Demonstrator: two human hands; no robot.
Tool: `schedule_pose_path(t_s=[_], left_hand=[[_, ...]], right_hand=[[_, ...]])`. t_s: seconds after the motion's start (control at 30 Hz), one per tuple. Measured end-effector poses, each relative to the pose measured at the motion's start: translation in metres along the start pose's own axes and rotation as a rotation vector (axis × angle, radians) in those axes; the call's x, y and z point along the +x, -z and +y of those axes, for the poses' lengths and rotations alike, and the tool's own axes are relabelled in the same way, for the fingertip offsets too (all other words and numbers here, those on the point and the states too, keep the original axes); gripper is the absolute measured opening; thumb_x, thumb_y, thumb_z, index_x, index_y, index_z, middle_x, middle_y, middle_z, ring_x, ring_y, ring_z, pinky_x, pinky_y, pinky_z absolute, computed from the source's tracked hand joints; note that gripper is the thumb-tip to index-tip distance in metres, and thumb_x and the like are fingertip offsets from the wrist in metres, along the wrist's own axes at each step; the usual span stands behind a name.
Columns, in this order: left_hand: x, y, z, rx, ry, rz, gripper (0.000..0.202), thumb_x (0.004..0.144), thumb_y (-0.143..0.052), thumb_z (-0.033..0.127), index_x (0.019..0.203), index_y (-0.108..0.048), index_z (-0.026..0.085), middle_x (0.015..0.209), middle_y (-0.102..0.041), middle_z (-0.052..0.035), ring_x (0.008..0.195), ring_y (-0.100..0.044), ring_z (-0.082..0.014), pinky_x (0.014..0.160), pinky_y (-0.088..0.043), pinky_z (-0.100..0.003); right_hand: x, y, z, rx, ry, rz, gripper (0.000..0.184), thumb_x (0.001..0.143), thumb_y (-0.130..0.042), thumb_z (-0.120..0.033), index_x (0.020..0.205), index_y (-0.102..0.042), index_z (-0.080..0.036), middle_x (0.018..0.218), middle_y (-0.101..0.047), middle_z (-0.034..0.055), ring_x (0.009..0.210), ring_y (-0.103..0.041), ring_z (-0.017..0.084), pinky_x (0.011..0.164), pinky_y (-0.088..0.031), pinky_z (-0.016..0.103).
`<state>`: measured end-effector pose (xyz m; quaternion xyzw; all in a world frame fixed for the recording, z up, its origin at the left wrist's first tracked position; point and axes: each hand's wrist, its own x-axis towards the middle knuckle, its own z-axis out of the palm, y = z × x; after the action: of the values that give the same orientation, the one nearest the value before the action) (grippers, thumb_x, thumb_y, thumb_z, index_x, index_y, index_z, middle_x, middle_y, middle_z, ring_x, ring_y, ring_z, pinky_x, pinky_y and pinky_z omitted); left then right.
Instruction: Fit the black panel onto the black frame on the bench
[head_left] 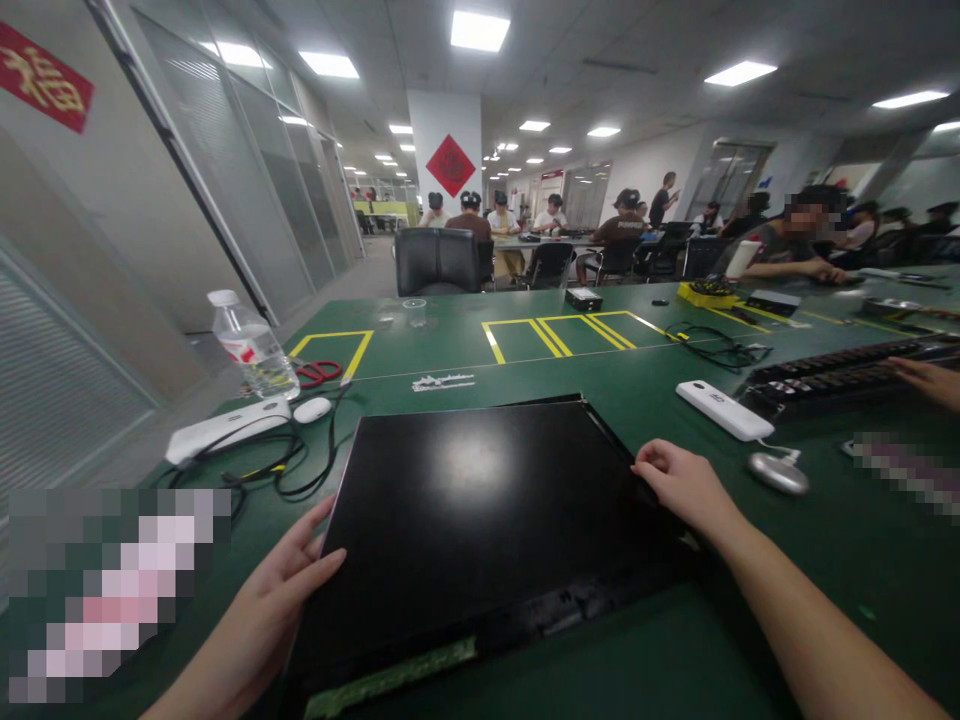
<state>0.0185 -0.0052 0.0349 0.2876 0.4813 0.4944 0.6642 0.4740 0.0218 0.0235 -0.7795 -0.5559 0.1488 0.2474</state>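
I had my left hand (289, 575) flat, fingers spread against the black panel's (480, 520) left edge; my right hand (686, 485) curled fingertips over its right edge.

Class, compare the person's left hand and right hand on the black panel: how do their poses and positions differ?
The left hand lies open, fingers spread against the black panel's left edge; the right hand is curled, fingertips on the right edge. The left hand sits nearer the camera, the right hand farther up. Both touch the panel.
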Motion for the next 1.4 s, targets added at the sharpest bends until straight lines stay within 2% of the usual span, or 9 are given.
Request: schedule_pose_path(t_s=[0.2,0.37,0.57,0.7,0.9,1.23,1.4], left_hand=[[-0.001,-0.002,0.001,-0.001,0.002,-0.001,0.086,0.07,-0.081,0.019,0.146,-0.042,0.032,0.118,-0.076,-0.0071,0.1,-0.072,-0.0332,0.094,-0.054,-0.043],[0.001,0.0,0.0,0.009,-0.001,0.018,0.092,0.067,-0.083,0.02,0.147,-0.04,0.031,0.114,-0.078,-0.0088,0.092,-0.075,-0.0338,0.093,-0.054,-0.044],[-0.001,-0.004,0.002,0.027,0.011,0.026,0.096,0.067,-0.083,0.021,0.15,-0.036,0.03,0.111,-0.079,-0.0089,0.092,-0.075,-0.0339,0.093,-0.054,-0.045],[-0.003,-0.004,0.002,0.041,-0.002,0.04,0.094,0.067,-0.084,0.022,0.149,-0.038,0.029,0.104,-0.081,-0.0084,0.085,-0.076,-0.0331,0.091,-0.055,-0.045],[0.002,-0.001,-0.001,0.057,-0.007,0.035,0.092,0.066,-0.084,0.021,0.147,-0.042,0.028,0.101,-0.082,-0.0082,0.084,-0.077,-0.0335,0.088,-0.057,-0.045],[-0.004,-0.008,0.004,0.055,0.027,0.047,0.091,0.066,-0.084,0.023,0.147,-0.042,0.028,0.106,-0.081,-0.0097,0.094,-0.074,-0.0344,0.086,-0.058,-0.042],[-0.006,-0.011,0.006,0.057,0.027,0.063,0.091,0.064,-0.085,0.022,0.145,-0.044,0.028,0.105,-0.081,-0.0097,0.091,-0.075,-0.0358,0.086,-0.057,-0.046]], right_hand=[[-0.001,0.0,0.0,0.004,0.003,0.011,0.014,0.077,-0.053,-0.033,0.077,-0.063,-0.023,0.069,-0.069,-0.0001,0.059,-0.062,0.016,0.06,-0.041,0.028],[0.0,-0.001,0.001,0.003,0.0,0.012,0.014,0.076,-0.053,-0.033,0.077,-0.063,-0.023,0.069,-0.069,0.0001,0.059,-0.061,0.016,0.059,-0.041,0.028],[0.0,-0.001,0.002,0.009,0.003,0.011,0.014,0.076,-0.053,-0.032,0.077,-0.063,-0.023,0.069,-0.068,-0.0004,0.059,-0.061,0.016,0.059,-0.041,0.027],[0.0,-0.001,0.001,0.015,0.016,0.027,0.014,0.075,-0.054,-0.032,0.076,-0.064,-0.023,0.068,-0.068,0.0,0.056,-0.06,0.015,0.057,-0.041,0.027],[0.0,-0.003,0.002,0.005,0.038,0.034,0.014,0.075,-0.053,-0.031,0.076,-0.064,-0.023,0.067,-0.068,-0.0002,0.057,-0.061,0.015,0.058,-0.041,0.027],[0.0,-0.001,0.002,0.03,0.034,0.025,0.013,0.074,-0.053,-0.031,0.075,-0.064,-0.023,0.068,-0.069,0.0,0.055,-0.06,0.015,0.057,-0.042,0.027],[-0.001,0.0,-0.001,0.033,0.014,0.01,0.014,0.075,-0.053,-0.031,0.076,-0.063,-0.023,0.068,-0.069,0.0003,0.055,-0.061,0.015,0.057,-0.042,0.027]])
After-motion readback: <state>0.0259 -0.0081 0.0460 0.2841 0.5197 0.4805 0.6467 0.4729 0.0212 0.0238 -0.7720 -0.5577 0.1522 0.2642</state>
